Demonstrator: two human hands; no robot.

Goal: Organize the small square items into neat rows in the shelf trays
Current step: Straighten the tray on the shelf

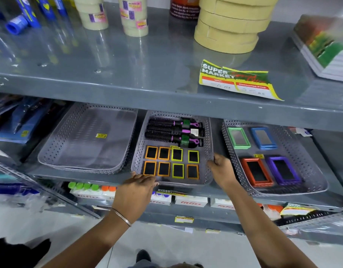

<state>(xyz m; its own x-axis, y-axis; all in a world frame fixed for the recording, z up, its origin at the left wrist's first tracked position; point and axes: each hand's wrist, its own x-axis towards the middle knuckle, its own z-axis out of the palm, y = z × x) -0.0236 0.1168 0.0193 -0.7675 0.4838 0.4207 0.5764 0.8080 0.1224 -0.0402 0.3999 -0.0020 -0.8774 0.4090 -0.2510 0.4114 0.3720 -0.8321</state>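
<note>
The middle grey perforated tray (139, 146) on the lower shelf holds several small square mirrors (171, 162) with orange and yellow-green frames, lying in two neat rows at its front. Behind them lie three black and purple round hairbrushes (172, 131). My left hand (136, 190) rests on the tray's front left edge, fingers together. My right hand (223, 169) grips the tray's right rim near the front corner.
An empty grey tray stack (89, 140) stands to the left. A right tray (310, 171) holds larger green, blue, red and purple framed mirrors. The upper shelf (128, 64) carries tape rolls and a loose price tag (236, 80). Boxes sit on the shelf below.
</note>
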